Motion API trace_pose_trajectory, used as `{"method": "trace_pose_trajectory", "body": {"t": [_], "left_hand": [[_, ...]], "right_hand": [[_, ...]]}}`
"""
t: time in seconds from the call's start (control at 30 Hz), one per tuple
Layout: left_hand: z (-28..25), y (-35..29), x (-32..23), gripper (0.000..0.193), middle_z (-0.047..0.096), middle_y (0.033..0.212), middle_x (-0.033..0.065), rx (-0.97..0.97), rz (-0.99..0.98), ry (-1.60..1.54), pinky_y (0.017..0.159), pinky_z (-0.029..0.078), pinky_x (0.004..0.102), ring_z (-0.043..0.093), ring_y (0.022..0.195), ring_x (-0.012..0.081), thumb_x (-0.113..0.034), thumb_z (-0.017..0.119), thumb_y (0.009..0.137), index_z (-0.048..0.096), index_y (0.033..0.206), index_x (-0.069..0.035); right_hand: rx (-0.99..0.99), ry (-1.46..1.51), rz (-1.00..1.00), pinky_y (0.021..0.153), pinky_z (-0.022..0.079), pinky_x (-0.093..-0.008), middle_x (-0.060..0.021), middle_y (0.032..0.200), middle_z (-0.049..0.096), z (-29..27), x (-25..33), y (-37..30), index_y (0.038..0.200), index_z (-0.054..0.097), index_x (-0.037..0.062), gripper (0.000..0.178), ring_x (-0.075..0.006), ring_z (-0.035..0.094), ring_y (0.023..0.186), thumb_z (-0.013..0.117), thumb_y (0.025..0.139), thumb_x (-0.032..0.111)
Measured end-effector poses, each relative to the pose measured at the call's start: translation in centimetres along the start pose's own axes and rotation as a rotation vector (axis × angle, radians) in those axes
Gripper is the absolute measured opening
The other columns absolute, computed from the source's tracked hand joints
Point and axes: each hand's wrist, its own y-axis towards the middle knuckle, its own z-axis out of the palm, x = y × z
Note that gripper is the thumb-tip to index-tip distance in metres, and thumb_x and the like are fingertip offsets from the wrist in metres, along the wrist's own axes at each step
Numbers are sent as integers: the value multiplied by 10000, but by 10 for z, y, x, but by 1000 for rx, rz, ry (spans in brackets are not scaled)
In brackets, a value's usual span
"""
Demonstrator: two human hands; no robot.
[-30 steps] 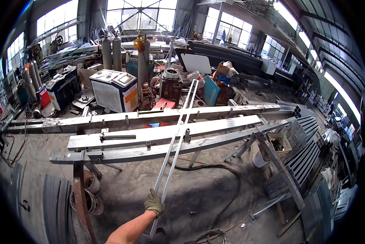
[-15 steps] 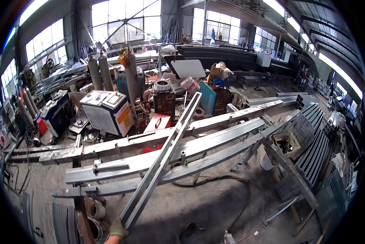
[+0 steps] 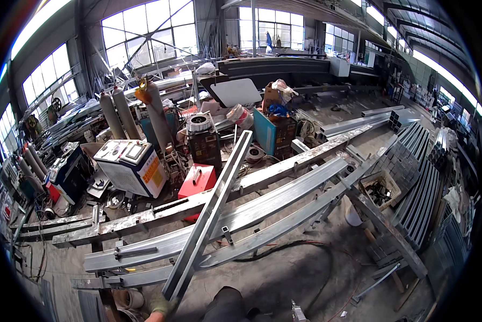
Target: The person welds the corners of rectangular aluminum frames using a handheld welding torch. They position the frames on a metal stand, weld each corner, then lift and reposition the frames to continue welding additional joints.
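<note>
My left hand [image 3: 162, 305], in a greenish work glove, is closed around the near end of a long steel channel [image 3: 211, 213], with two bright edges and a darker strip between. The channel slants away to the upper right, crossing over a broad silver beam [image 3: 284, 201], a narrower silver beam [image 3: 294, 220] and a worn pale beam [image 3: 133, 221] behind them. A short square tube stub [image 3: 227, 235] stands up beside the channel. My right hand is out of view. My dark-clothed leg [image 3: 226, 306] shows at the lower edge.
A red box [image 3: 197, 181], a white machine cabinet [image 3: 125, 169] and gas cylinders [image 3: 159, 115] stand beyond the beams. A crate of metal pieces [image 3: 380, 190] and stacked tubes [image 3: 415, 177] lie right. A hose [image 3: 305, 242] and metal tool [image 3: 298, 311] lie on the floor.
The view has shifted, and the beams sit lower in it. The channel's far end appears lower and further left. My leg has come into view; my left hand keeps its hold.
</note>
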Motion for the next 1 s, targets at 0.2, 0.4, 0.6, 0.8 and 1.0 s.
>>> {"method": "trace_pose_trajectory", "body": {"t": [0.2, 0.4, 0.6, 0.8, 1.0], "left_hand": [[51, 206, -89, 1255, 376, 1733, 305, -315, 203, 176, 1339, 296, 508, 353, 1630, 449, -683, 838, 828, 296, 1707, 31], [67, 339, -195, 1360, 388, 1728, 301, -209, 148, 237, 1303, 329, 571, 373, 1618, 455, -712, 866, 786, 212, 1749, -8], [62, 389, -225, 1400, 494, 1647, 291, -64, 32, 323, 1199, 499, 441, 560, 1488, 415, -610, 940, 729, 210, 1712, 67], [26, 419, -189, 1337, 609, 1525, 318, 122, 117, 34, 1187, 511, 444, 642, 1393, 417, -512, 1009, 681, 323, 1663, 83], [0, 443, -149, 1193, 639, 1539, 281, 285, 136, -324, 1189, 502, 440, 646, 1401, 411, -463, 1003, 741, 410, 1670, -6]], "right_hand": [[-95, 42, 121, 866, 604, -527, -242, 1222, 794, 32, -2, 50, 1152, 807, 88, 492, -420, 777, 1105, 732, 923, 517], [-125, 117, 141, 847, 602, -521, -227, 1187, 791, -21, 112, 88, 1156, 802, 84, 486, -403, 771, 1065, 736, 925, 506], [-155, 188, 153, 828, 600, -514, -212, 1153, 787, -69, 195, 111, 1160, 797, 80, 480, -387, 765, 1026, 741, 927, 495], [-127, 211, 150, 809, 599, -507, -198, 1118, 784, -80, 222, 125, 1164, 792, 76, 474, -371, 759, 986, 745, 929, 484], [-86, 196, 163, 790, 597, -501, -183, 1084, 781, -81, 226, 134, 1168, 788, 72, 469, -354, 753, 946, 750, 930, 474]]}}
